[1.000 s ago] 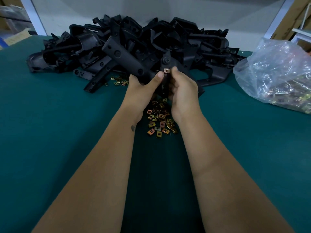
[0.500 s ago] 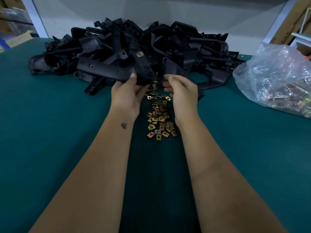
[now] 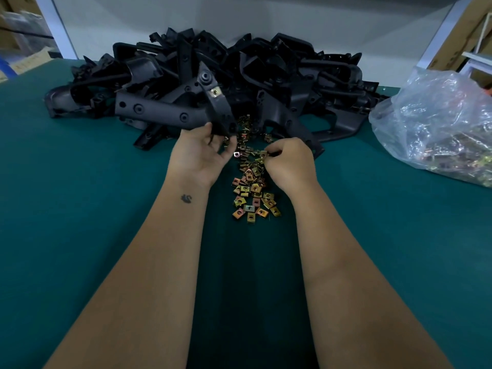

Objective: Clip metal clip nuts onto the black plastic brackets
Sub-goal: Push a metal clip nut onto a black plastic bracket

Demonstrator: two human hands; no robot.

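My left hand [image 3: 198, 153] grips the near end of a long black plastic bracket [image 3: 170, 113], held just above the table in front of the pile. One brass clip nut [image 3: 215, 92] sits clipped on that bracket's upright arm. My right hand [image 3: 288, 162] is down on the heap of loose clip nuts [image 3: 251, 187] and pinches one clip nut [image 3: 263, 155] at its fingertips. The loose nuts are small, square and gold to copper coloured, spread in a strip between my two hands.
A big pile of black brackets [image 3: 279, 83] fills the back of the teal table [image 3: 80, 209]. A clear plastic bag [image 3: 439, 123] holding more clip nuts lies at the right. A white wall stands behind the pile.
The hands parted. My left hand swung the bracket out to the left, its fitted nut now facing up. My right hand dropped to the loose nuts and pinched one.
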